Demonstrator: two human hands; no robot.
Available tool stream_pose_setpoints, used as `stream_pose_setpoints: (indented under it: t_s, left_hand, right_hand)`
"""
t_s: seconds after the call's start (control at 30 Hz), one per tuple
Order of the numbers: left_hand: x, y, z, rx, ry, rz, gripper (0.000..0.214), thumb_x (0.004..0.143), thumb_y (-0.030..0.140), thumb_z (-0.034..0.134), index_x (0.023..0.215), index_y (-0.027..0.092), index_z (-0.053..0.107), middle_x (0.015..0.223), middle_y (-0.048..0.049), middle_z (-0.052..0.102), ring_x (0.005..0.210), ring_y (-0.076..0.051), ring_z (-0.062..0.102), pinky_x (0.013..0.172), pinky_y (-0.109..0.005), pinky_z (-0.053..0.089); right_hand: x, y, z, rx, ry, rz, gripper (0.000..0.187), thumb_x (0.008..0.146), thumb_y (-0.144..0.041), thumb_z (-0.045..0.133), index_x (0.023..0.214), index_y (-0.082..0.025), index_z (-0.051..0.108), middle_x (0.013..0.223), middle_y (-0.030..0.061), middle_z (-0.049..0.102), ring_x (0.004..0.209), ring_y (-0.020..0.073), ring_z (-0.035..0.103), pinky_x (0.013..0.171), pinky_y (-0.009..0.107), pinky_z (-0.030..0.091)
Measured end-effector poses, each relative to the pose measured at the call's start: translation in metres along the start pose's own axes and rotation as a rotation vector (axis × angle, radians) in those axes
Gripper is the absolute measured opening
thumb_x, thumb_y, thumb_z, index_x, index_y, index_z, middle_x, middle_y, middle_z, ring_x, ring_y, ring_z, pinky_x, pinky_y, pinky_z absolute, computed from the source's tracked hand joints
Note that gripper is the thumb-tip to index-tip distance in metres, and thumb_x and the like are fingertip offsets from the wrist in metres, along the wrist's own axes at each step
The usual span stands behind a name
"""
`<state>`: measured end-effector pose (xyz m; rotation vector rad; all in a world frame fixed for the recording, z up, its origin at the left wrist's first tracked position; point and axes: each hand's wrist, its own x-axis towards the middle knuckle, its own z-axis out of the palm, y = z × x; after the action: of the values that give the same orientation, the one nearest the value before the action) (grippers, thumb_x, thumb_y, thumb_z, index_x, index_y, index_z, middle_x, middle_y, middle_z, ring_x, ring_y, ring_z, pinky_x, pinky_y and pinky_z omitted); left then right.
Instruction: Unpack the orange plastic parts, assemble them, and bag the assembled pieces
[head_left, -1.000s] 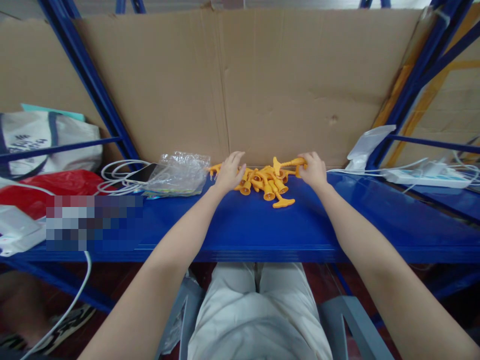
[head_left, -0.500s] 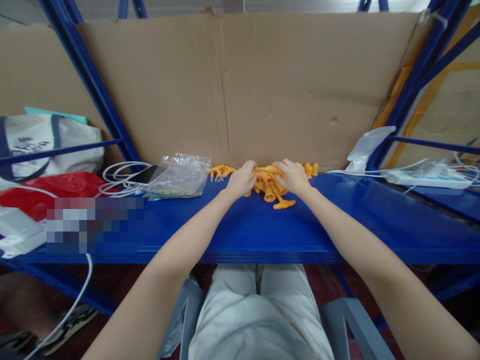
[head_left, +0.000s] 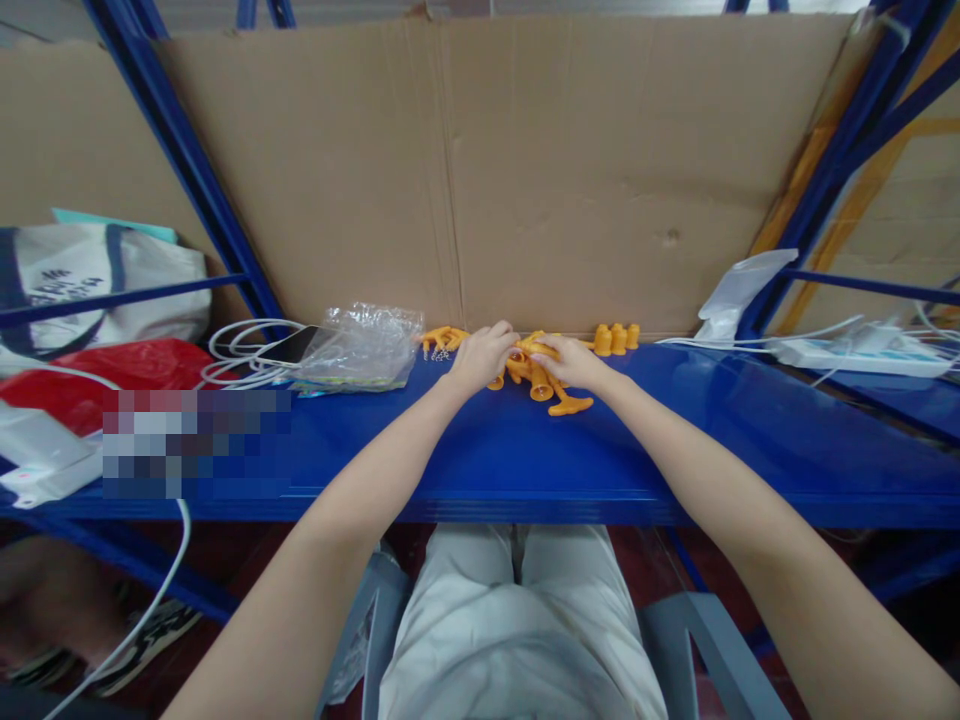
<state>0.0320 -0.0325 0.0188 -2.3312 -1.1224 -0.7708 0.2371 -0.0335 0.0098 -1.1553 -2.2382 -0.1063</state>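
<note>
My left hand [head_left: 484,358] lies with its fingers curled over the left side of a pile of orange plastic parts [head_left: 517,370]; whatever is under them is hidden. From the right, my right hand [head_left: 571,362] reaches into the same pile, its fingers closed around an orange plastic part [head_left: 541,347]. A hollow, cup-ended orange part [head_left: 541,388] and a T-shaped orange handle [head_left: 571,406] stick out toward me below the hands. Right of them, three orange cup-like parts [head_left: 617,339] stand in a row against the cardboard. More orange parts with small chains [head_left: 444,341] lie left of my left hand.
A clear plastic bag [head_left: 360,350], a dark phone [head_left: 292,346] and a coiled white cable [head_left: 232,352] lie left on the blue shelf [head_left: 525,470]. Cardboard [head_left: 562,180] rises behind. A white power strip [head_left: 862,357] sits right. A person's leg [head_left: 60,610] shows lower left.
My right hand has shifted slightly left and down, uncovering the row of cup-like parts. My left hand stays near the pile's left side. The view has shifted slightly.
</note>
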Motion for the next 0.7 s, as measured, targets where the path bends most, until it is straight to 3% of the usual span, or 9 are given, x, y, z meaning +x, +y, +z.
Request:
stream_pose_setpoints:
  t_s: [0.23, 0.37, 0.57, 0.7]
  left_hand:
    - [0.004, -0.005, -0.001, -0.177, -0.037, -0.098, 0.026, 0.097, 0.027, 0.054, 0.108, 0.021, 0.077, 0.109, -0.0070, 0.071, 0.095, -0.020, 0.070, 0.080, -0.028, 0.051]
    - [0.008, -0.011, 0.003, -0.377, -0.074, -0.170, 0.019, 0.090, 0.028, 0.063, 0.096, 0.020, 0.079, 0.101, -0.0057, 0.075, 0.095, -0.021, 0.069, 0.083, -0.028, 0.051]
    - [0.011, -0.018, 0.010, -0.682, -0.220, -0.256, 0.026, 0.084, 0.038, 0.067, 0.073, 0.015, 0.075, 0.069, -0.0016, 0.071, 0.071, -0.018, 0.064, 0.065, -0.026, 0.046]
    - [0.010, -0.020, 0.010, -0.713, -0.213, -0.299, 0.029, 0.082, 0.041, 0.068, 0.066, 0.016, 0.071, 0.063, -0.0010, 0.067, 0.063, -0.016, 0.061, 0.059, -0.025, 0.043]
  right_hand:
    - [-0.002, -0.014, -0.011, -0.403, 0.010, -0.116, 0.032, 0.102, -0.026, 0.047, 0.122, -0.011, 0.066, 0.111, 0.0178, 0.072, 0.105, 0.0304, 0.062, 0.087, 0.040, 0.041]
    - [-0.004, -0.016, -0.014, -0.546, 0.040, -0.231, 0.030, 0.103, -0.020, 0.042, 0.121, -0.012, 0.065, 0.104, 0.0160, 0.071, 0.100, 0.0281, 0.057, 0.085, 0.038, 0.034]
    - [-0.002, -0.013, -0.015, -0.635, 0.099, -0.357, 0.030, 0.102, -0.014, 0.036, 0.108, -0.019, 0.065, 0.099, 0.0106, 0.069, 0.095, 0.0257, 0.051, 0.087, 0.039, 0.030]
    - [-0.002, -0.003, -0.019, -0.598, 0.172, -0.292, 0.031, 0.098, -0.010, 0.035, 0.104, -0.020, 0.064, 0.103, 0.0118, 0.068, 0.100, 0.0262, 0.051, 0.092, 0.041, 0.031]
